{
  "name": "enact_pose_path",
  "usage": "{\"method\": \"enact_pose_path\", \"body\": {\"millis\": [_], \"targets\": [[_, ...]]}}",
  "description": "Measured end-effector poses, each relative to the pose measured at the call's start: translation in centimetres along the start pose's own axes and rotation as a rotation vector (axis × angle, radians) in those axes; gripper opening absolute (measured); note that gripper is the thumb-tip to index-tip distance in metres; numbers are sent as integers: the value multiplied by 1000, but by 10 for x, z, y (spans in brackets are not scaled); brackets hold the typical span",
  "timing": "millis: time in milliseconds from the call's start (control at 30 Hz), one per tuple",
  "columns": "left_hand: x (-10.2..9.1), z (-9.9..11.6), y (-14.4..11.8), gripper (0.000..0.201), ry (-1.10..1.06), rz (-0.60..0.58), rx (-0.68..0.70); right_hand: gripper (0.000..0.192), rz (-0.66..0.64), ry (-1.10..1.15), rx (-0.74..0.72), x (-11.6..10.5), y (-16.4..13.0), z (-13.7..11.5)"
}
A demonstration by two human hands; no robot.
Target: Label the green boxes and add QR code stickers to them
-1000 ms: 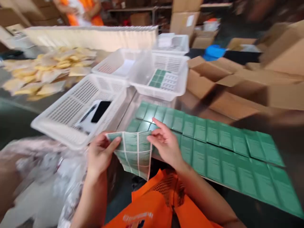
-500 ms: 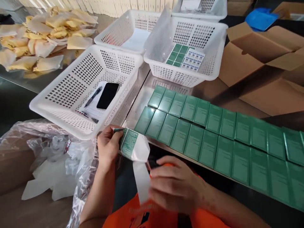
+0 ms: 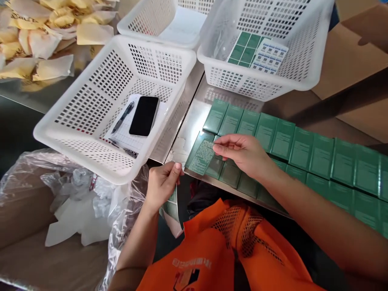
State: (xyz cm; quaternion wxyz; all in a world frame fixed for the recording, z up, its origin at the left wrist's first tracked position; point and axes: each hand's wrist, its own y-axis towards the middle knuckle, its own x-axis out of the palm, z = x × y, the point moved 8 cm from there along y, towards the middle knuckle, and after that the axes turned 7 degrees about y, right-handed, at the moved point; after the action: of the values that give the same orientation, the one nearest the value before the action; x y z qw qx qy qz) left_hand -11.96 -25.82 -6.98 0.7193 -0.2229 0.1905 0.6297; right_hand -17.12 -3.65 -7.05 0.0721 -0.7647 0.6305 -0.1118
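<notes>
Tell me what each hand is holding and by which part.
Right hand pinches a green label by its right edge. Left hand grips the label sheet at its top end.

This is a packing or labelling station in a warehouse or small factory. A steel worktable (image 3: 194, 117) carries two long rows of identical green boxes (image 3: 303, 149). White perforated plastic baskets (image 3: 91, 101) stand on it, one holding sheets of labels (image 3: 257, 52). Open cardboard cartons (image 3: 348, 60) sit at the right, a heap of yellow-white packets (image 3: 39, 44) lies at the left, and the person wears an orange work vest (image 3: 218, 250).
</notes>
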Motion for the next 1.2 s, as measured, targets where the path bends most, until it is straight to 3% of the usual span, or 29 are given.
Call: {"method": "enact_pose_path", "body": {"millis": [133,300,533,1200], "targets": [[10,3,12,32,-31,-126,-20,33,34,-61,8,6,6,3],[16,0,25,33,75,-143,-51,23,142,-321,-122,5,9,0],[21,-3,30,35,210,-171,-75,12,210,-527,-164,8,12,1],[25,10,36,31,313,-122,-28,16,231,-614,-233,14,10,3]]}}
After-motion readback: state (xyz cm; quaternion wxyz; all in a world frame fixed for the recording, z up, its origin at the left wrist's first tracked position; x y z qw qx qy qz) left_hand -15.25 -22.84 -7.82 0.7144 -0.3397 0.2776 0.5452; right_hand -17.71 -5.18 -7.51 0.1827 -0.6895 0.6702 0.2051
